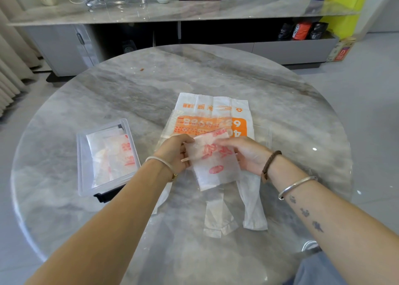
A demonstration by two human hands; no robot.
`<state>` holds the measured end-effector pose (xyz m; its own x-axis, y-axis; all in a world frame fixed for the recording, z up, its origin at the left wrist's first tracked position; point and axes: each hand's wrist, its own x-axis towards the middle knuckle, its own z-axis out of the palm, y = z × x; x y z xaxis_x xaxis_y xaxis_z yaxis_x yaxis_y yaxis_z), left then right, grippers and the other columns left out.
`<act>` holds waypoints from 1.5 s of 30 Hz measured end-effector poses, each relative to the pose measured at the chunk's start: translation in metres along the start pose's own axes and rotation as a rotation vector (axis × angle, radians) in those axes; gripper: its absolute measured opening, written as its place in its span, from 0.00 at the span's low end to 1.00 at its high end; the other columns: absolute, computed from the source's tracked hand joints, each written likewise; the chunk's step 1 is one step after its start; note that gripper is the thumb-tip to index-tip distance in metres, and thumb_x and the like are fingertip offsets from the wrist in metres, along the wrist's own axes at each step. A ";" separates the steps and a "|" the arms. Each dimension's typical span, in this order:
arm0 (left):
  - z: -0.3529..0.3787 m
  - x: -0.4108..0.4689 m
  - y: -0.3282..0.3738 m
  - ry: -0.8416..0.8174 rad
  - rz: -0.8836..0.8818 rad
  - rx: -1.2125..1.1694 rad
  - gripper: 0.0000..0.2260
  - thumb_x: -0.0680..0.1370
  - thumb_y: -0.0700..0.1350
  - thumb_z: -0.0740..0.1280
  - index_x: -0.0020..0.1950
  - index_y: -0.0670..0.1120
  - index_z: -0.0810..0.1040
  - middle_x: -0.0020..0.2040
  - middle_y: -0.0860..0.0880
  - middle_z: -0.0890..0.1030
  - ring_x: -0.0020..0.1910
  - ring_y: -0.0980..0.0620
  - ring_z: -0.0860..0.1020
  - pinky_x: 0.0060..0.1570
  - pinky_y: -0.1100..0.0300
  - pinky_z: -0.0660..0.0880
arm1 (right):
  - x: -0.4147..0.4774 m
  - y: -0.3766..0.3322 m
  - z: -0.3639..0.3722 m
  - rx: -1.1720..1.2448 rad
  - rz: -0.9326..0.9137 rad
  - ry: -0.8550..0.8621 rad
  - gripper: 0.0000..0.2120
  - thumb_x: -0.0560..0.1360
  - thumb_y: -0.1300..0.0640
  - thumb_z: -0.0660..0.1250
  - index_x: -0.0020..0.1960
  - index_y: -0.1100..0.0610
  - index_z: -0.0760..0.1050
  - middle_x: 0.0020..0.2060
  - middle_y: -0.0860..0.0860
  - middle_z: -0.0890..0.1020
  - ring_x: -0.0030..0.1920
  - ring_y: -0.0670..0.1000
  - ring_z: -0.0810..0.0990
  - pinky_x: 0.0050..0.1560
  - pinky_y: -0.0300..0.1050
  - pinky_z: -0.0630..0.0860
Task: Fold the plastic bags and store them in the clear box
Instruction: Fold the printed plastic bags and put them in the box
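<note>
A translucent white plastic bag with red print [216,166] is held above the round marble table [108,94], its top part bent over. My left hand [174,153] pinches its left edge and my right hand [248,155] grips its right side. Its handles [218,217] trail down toward me. Under it lies a flat white bag with an orange panel [212,114]. The clear box [83,157] sits to the left of my left hand, with folded bags [114,155] inside.
A black clip [105,196] shows at the box's near edge. A faint clear lid [264,135] lies right of the orange bag. Behind the table runs a long marble-topped cabinet [172,10] with a wire rack, a vase and a picture frame.
</note>
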<state>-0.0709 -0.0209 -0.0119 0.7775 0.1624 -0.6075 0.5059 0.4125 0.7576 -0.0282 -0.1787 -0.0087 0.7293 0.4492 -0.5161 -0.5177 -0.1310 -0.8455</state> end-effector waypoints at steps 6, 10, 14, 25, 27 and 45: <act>0.007 -0.003 -0.004 -0.019 0.033 0.034 0.04 0.76 0.35 0.61 0.44 0.44 0.72 0.40 0.45 0.76 0.39 0.49 0.75 0.41 0.56 0.74 | 0.005 0.003 0.011 -0.035 -0.121 0.090 0.06 0.75 0.66 0.64 0.43 0.60 0.78 0.40 0.54 0.81 0.44 0.52 0.79 0.54 0.49 0.75; 0.007 -0.001 -0.005 0.001 0.047 0.019 0.06 0.76 0.34 0.61 0.43 0.43 0.72 0.41 0.44 0.76 0.39 0.48 0.76 0.41 0.55 0.74 | 0.004 0.002 0.012 -0.011 -0.115 0.071 0.06 0.76 0.63 0.63 0.49 0.61 0.78 0.41 0.54 0.81 0.43 0.52 0.79 0.53 0.49 0.76; 0.005 0.000 -0.003 0.017 0.029 -0.072 0.04 0.76 0.35 0.62 0.49 0.39 0.73 0.43 0.42 0.75 0.39 0.46 0.75 0.41 0.53 0.74 | -0.001 0.000 0.013 -0.014 -0.105 0.016 0.09 0.74 0.69 0.61 0.45 0.58 0.78 0.41 0.53 0.81 0.41 0.50 0.80 0.46 0.44 0.77; 0.012 -0.007 0.001 -0.080 0.044 -0.155 0.14 0.75 0.37 0.57 0.61 0.40 0.72 0.52 0.42 0.75 0.45 0.45 0.76 0.56 0.47 0.73 | -0.002 -0.006 0.013 0.141 -0.169 0.031 0.08 0.73 0.68 0.59 0.43 0.59 0.76 0.40 0.54 0.78 0.42 0.51 0.77 0.47 0.45 0.74; 0.013 -0.011 0.004 -0.100 0.045 -0.168 0.10 0.76 0.38 0.56 0.54 0.41 0.73 0.52 0.42 0.74 0.44 0.45 0.75 0.52 0.49 0.73 | -0.003 -0.008 0.013 0.183 -0.177 0.030 0.10 0.74 0.68 0.58 0.43 0.58 0.76 0.38 0.53 0.78 0.38 0.50 0.77 0.43 0.42 0.74; 0.027 -0.028 0.005 -0.358 0.160 -0.097 0.08 0.74 0.42 0.57 0.46 0.41 0.72 0.44 0.42 0.77 0.38 0.47 0.79 0.48 0.50 0.73 | -0.010 -0.009 0.030 -0.057 -0.209 -0.068 0.05 0.74 0.64 0.64 0.48 0.58 0.77 0.38 0.51 0.79 0.41 0.48 0.77 0.40 0.42 0.76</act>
<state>-0.0802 -0.0477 0.0159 0.9333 -0.0836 -0.3493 0.3434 0.4928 0.7995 -0.0445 -0.1557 0.0078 0.7852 0.5301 -0.3200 -0.3306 -0.0781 -0.9405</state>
